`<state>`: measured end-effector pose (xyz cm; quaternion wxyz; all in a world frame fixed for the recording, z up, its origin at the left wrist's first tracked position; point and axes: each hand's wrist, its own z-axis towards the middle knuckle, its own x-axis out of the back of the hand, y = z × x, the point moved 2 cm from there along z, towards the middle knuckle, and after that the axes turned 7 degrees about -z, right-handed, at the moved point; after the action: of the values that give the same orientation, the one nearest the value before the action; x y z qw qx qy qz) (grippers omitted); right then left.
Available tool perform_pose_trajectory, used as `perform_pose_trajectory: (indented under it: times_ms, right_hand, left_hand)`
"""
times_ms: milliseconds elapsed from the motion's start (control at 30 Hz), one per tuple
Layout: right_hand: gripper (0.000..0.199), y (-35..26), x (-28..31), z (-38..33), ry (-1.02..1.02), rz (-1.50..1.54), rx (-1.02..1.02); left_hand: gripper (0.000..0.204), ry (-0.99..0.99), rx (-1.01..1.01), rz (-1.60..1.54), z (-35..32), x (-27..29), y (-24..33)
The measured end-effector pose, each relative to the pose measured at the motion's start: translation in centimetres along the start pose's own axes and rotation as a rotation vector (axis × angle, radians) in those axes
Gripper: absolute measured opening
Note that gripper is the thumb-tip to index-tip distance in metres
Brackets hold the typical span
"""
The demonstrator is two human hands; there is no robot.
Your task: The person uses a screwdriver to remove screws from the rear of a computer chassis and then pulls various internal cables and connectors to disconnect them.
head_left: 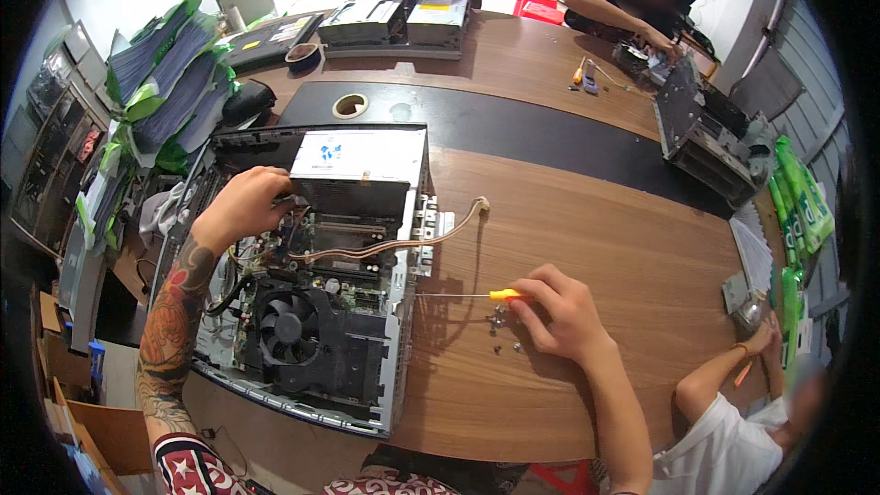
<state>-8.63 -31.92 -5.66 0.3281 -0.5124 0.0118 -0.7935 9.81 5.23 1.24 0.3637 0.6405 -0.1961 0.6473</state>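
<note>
Right fingers [536, 304]: curled and pinched on the yellow handle of a screwdriver [477, 294]. Its thin shaft lies level, long axis running leftward from the right hand [564, 312], tip at the wall of the open computer case [399, 376].

Loose screws [502, 325]: we count a few small ones on the wood, just under the curled fingers, nearer this hand than the other.

Left hand [243, 206]: reaching into the case from its left side, fingers bent down among the wires by the circuit board [344, 261]; whether they grip anything we cannot tell.

Case contents: black cooling fan [289, 325] toward us, a silver drive unit [357, 170] at the far end, a pale cable [440, 234] looping out over the right wall.

Surface: brown wooden table [605, 238], crossed farther off by a dark strip with a round cable hole [349, 105].

Room: we note stacked blue-and-green folders [165, 82] on the left, another opened case [701, 133] on the right, and other people at work at the far edge and at lower right.
</note>
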Motion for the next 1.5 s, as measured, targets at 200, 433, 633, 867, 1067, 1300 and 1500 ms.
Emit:
perform_pose_trajectory:
  times_ms: [200, 433, 633, 867, 1067, 1300, 1500]
  right_hand:
    - [0.017, 0.3, -0.9, -1.6, 0.065, 0.01, -0.083]
    - [0.018, 0.5, -0.7, -1.9, 0.089, 0.027, -0.067]
    - [0.026, 0.5, -1.5, -2.0, 0.136, 0.026, -0.015]
    - [0.027, 1.0, -1.0, -2.3, 0.226, -0.034, 0.033]
    - [0.024, 1.7, -0.9, -2.6, 0.204, -0.129, 0.09]
    - [0.028, 2.0, -1.9, -2.8, 0.141, -0.11, 0.086]
    - [0.034, 2.1, -1.9, -2.7, 0.068, -0.089, 0.025]
  left_hand:
    - [0.017, -0.016, 0.045, 0.089, 0.1, -2.1, -1.0]
    - [0.016, 0.071, 0.082, 0.07, 0.5, -4.0, -1.8]
    - [0.032, 0.047, 0.202, -0.041, -0.4, -3.7, -2.6]
    - [0.038, 0.138, 0.076, -0.215, -0.4, -4.8, -4.8]
    - [0.031, -0.015, 0.042, -0.05, 0.2, -4.4, -5.5]
    - [0.022, 0.103, 0.064, -0.202, -0.1, -4.4, -4.6]
    - [0.019, 0.109, 0.044, -0.185, 0.6, -4.1, -3.2]
